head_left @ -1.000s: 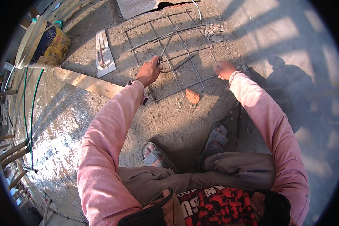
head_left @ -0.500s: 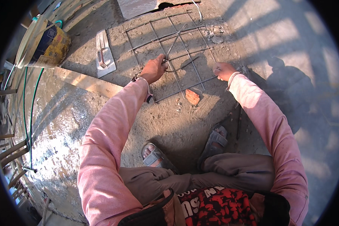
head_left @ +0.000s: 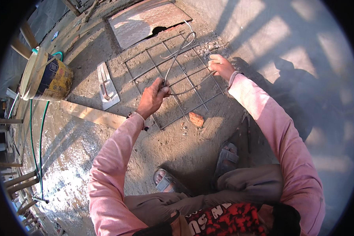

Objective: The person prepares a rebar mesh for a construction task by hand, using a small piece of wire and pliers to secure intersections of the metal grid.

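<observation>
A square grid of thin steel bars (head_left: 181,82) lies on rough concrete. My left hand (head_left: 153,96) is closed on a bent, looped wire or rod (head_left: 176,55) over the grid's left half. At the grid's right side, my right hand (head_left: 221,68) has curled fingers gripping a bar of it. An orange brick piece (head_left: 196,119) rests beside the near edge. To the left lies a steel trowel (head_left: 107,93) with a handle on top. Dark thin tools or rods (head_left: 248,133), hard to make out, lie below my right wrist.
A dirty yellow bucket (head_left: 57,82) and green hoses (head_left: 41,145) are at left, with a wooden plank (head_left: 91,112) alongside. A patterned board (head_left: 145,21) lies at the back, rubble (head_left: 206,47) beside the grid, and timber props (head_left: 21,181) at the far left. My sandalled feet are below.
The view has shifted, showing more of the back board. My right hand has moved forward along the grid's right side. The looped wire in my left hand now reaches further toward the far edge.
</observation>
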`<state>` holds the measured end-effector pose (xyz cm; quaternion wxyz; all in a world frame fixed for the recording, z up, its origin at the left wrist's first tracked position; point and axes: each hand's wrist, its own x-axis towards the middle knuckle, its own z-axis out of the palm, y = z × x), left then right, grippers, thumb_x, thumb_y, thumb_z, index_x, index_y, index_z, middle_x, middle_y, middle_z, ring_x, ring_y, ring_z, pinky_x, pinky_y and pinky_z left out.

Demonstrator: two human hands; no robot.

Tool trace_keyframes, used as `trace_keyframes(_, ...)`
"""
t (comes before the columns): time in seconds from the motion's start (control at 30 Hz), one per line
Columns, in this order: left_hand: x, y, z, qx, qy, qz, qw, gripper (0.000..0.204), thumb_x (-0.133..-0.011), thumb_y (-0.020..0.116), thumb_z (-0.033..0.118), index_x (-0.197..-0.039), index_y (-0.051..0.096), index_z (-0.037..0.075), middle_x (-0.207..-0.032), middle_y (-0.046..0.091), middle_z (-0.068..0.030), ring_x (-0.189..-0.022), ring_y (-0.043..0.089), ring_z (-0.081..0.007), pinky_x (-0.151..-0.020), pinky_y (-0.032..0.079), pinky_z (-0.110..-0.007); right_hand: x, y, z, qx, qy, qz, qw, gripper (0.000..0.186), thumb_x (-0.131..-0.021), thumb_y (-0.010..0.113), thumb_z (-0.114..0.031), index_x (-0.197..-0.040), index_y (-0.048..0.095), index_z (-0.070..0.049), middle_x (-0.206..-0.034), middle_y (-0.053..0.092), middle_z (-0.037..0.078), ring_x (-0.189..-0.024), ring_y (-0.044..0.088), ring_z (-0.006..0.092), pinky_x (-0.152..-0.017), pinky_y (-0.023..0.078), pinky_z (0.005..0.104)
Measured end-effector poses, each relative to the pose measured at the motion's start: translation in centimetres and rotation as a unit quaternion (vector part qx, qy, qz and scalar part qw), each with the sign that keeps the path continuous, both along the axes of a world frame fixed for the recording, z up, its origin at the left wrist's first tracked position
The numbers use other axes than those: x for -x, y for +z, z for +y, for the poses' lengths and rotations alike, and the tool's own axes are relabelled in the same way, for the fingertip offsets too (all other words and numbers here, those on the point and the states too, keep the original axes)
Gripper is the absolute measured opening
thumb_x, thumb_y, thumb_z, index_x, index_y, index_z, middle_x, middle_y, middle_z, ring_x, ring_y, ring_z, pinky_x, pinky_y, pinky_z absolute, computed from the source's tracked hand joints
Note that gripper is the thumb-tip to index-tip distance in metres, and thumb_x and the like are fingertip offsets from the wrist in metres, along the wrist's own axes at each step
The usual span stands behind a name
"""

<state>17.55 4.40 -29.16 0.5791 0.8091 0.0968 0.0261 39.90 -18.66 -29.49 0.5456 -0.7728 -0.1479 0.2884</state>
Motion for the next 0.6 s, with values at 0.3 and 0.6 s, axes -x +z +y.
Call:
trace_keyframes(0.3,2.8,5.3,1.3,-0.193,-0.095,-0.098,0.972,0.018,-0.091,0.056,0.015,-0.105,0.058,0.005,-0.086,0.063,-0.0118,-0.080,0.063,-0.0297,-0.072,0.049,-0.038,-4.7,7.8,-0.8,-0.211,0.118,0.247,0.938,0.074,-0.091,0.045,-0.054,-0.136,0.031,0.003,-0.126,0.047,0.026,-0.118,0.046,0.0345,-0.090,0.046,0.0516)
trace_keyframes(0.6,3.8,8.8,-1.3,-0.257,-0.204,-0.214,0.920,0.019,-0.090,0.057,0.018,-0.105,0.062,0.008,-0.076,0.059,-0.0093,-0.069,0.052,-0.0267,-0.070,0.041,-0.035,2.4,8.3,1.2,0.072,0.211,0.098,0.970,0.068,-0.087,0.046,-0.063,-0.110,0.052,0.001,-0.077,0.058,0.008,-0.061,0.053,0.0119,-0.050,0.044,0.0257)
